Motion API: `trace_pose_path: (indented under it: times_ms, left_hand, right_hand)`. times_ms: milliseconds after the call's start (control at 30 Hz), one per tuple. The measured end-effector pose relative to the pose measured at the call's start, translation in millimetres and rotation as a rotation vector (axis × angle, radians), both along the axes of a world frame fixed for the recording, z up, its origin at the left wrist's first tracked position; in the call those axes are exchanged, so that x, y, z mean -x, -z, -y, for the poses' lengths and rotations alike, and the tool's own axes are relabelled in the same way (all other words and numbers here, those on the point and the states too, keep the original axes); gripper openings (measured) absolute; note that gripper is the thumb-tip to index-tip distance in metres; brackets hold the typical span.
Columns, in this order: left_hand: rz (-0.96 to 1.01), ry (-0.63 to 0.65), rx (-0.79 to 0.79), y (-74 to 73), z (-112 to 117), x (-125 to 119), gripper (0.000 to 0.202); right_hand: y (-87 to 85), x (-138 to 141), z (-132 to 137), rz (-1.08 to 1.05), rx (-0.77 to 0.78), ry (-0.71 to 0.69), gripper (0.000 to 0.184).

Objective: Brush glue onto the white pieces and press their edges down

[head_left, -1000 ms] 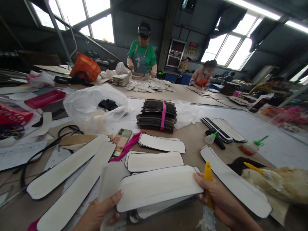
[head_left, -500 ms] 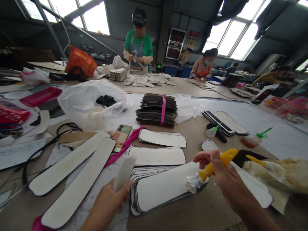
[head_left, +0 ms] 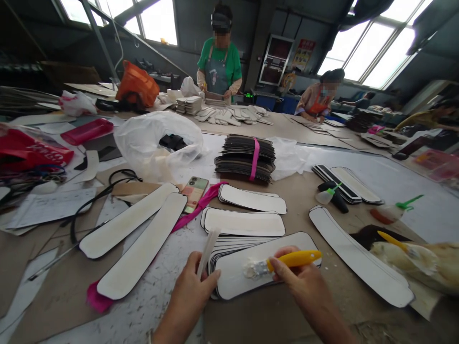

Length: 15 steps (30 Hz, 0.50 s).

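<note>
My right hand (head_left: 299, 274) is closed around the yellow handle of a paintbrush (head_left: 294, 259). White paste coats its bristles, which rest on the top piece of a fanned stack of white, dark-edged strips (head_left: 247, 274). At the stack's left end, my left hand (head_left: 193, 284) grips a thin, translucent white strip (head_left: 208, 248) standing up from the fingers. The left thumb lies at the edge of the top piece. Behind the stack are two smaller piles of white pieces (head_left: 247, 222) (head_left: 253, 198).
Long white strips lie left (head_left: 143, 243) and right (head_left: 362, 258). A phone (head_left: 195, 191), a pink-banded dark bundle (head_left: 244, 165) and a plastic bag (head_left: 143, 138) sit farther back. Squeeze bottles (head_left: 389, 213) and a second yellow brush (head_left: 392, 240) are rightward. Co-workers (head_left: 220, 62) stand across the table.
The brush has moved left along the top piece and now lies flatter. The translucent strip has turned more edge-on. The whole view has shifted, with the scene sliding right.
</note>
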<state>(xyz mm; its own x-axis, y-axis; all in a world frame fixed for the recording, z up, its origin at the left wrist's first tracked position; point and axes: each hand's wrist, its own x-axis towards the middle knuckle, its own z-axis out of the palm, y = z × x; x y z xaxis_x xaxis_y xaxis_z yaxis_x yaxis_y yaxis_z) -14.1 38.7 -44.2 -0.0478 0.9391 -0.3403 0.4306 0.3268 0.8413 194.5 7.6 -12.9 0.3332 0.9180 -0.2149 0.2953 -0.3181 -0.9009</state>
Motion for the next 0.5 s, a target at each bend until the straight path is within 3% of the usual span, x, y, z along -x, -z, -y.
trace_pose_path:
  times_ms: [200,367,500]
  left_hand:
    - [-0.015,0.014,0.008,0.2,-0.3,1.4,0.023]
    - [-0.102,-0.003,0.027,-6.8,1.3,2.0,0.029]
    - [-0.153,-0.027,0.014,4.7,1.2,9.2,0.032]
  right_hand:
    - [-10.8,-42.4,14.1,0.537,-0.156,0.185,0.032]
    - [-25.9,-66.4,24.0,0.631,-0.231,0.257,0.032]
    - [-47.9,-126.6,43.3,0.714,-0.235,0.558,0.040]
